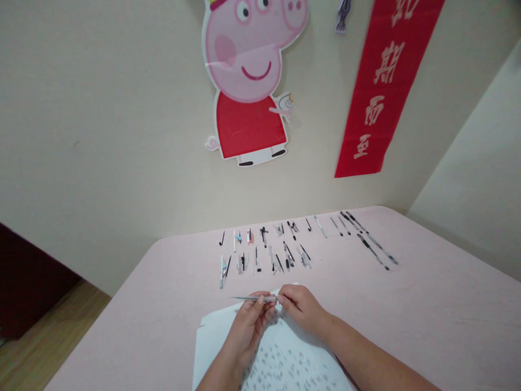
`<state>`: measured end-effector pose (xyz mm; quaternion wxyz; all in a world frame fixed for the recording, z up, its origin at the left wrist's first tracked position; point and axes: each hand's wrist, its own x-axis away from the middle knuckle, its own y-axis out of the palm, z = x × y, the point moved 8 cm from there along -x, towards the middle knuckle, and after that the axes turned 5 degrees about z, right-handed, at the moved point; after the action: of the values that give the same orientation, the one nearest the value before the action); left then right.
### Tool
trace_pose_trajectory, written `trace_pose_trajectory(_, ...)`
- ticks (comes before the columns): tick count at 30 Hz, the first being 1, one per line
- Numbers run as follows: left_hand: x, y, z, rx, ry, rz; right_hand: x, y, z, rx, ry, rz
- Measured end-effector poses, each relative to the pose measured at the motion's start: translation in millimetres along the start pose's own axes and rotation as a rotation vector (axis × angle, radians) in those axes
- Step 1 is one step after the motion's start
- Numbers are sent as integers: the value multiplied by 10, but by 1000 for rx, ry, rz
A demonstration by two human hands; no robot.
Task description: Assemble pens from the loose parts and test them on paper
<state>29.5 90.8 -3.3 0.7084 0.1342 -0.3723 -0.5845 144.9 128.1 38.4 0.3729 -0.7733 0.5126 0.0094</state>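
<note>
Both of my hands meet over a white sheet of paper [285, 364] with rows of dark handwriting. My left hand [249, 325] pinches a thin grey pen part [253, 298] that points left. My right hand [302, 307] pinches the same part at its right end. Beyond them, several pens and pen pieces [277, 255] lie in two rows on the pink table [427, 315].
Several whole black pens [372, 247] lie at the far right of the rows. A cartoon pig cutout [250, 81] and a red banner [385, 92] hang on the wall behind. The table's left edge drops to a wooden floor [44, 342].
</note>
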Motion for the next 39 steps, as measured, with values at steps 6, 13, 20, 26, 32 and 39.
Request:
trace_pose_trajectory(6, -29, -18, -16, 21, -2, 10, 2, -12, 20, -43, 40, -1)
trace_pose_trajectory(13, -33, -34, -24, 14, -1, 18, 2, 8, 7, -9, 15, -12)
trace_pose_trajectory(20, -33, -29, -11, 13, 12, 10, 17, -18, 8, -52, 43, 12)
trace_pose_trajectory(26, -20, -8, 1, 5, 7, 2, 2, 20, -23, 3, -7, -28)
trace_pose_trajectory(32, -25, -25, -19, -4, 9, 1, 0, 2, -10, -41, 28, -7)
trace_pose_trajectory(39, 7, 14, -8, -29, 6, -37, -1, 6, 9, -105, 49, 1)
